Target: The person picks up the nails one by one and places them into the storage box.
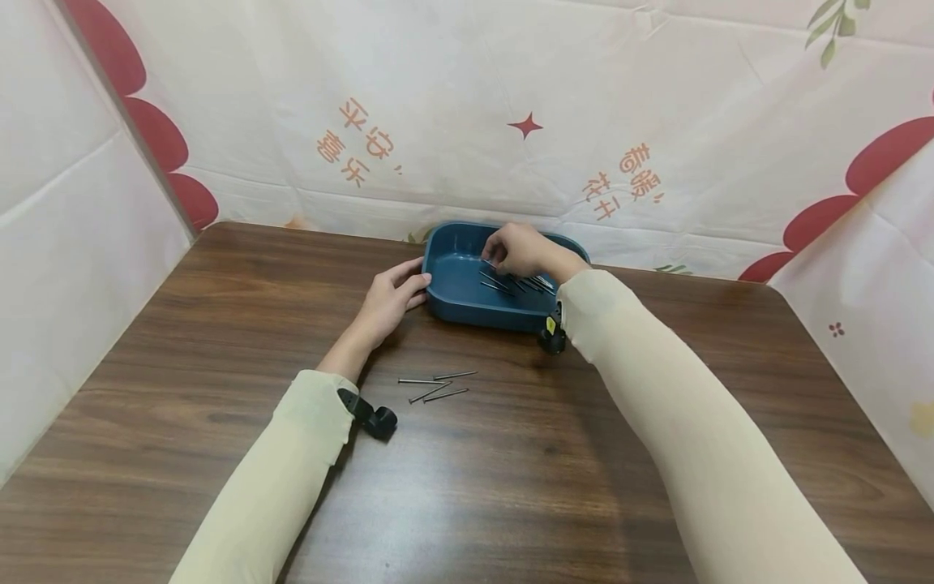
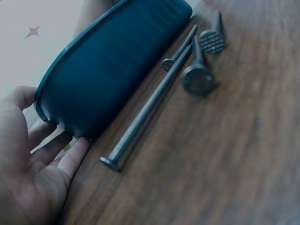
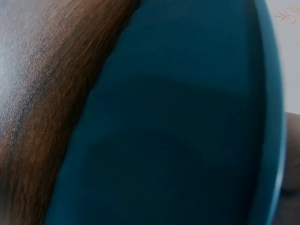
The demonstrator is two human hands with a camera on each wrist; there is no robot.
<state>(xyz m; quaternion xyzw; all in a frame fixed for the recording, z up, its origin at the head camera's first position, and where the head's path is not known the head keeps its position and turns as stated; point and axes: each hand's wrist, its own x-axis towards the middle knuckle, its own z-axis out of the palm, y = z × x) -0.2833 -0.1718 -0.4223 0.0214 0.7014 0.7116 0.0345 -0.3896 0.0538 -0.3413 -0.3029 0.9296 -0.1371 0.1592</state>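
Observation:
In the head view, a blue rectangular tray [image 1: 481, 315] stands against the fabric backdrop with several steel nails [image 1: 536, 284] lying in it. My left hand [image 1: 390, 300] holds the tray's left end, thumb near the front corner; the left wrist view shows fingers [image 2: 75, 157] against the outer wall. Reaching over the far rim area, my right hand [image 1: 520, 250] is inside the tray with curled fingers that pinch a nail [image 1: 487, 262], mostly hidden by the hand. On the table in front of the tray lie several loose nails [image 2: 145, 110]. The right wrist view shows mainly the tray's outer wall [image 3: 164, 117].
The brown wooden table [image 1: 467, 487] extends in front and to both sides. Behind it hangs a printed white fabric backdrop [image 1: 452, 97], close to the tray's back. A black wrist camera [image 1: 379, 422] on the left sleeve is near the loose nails.

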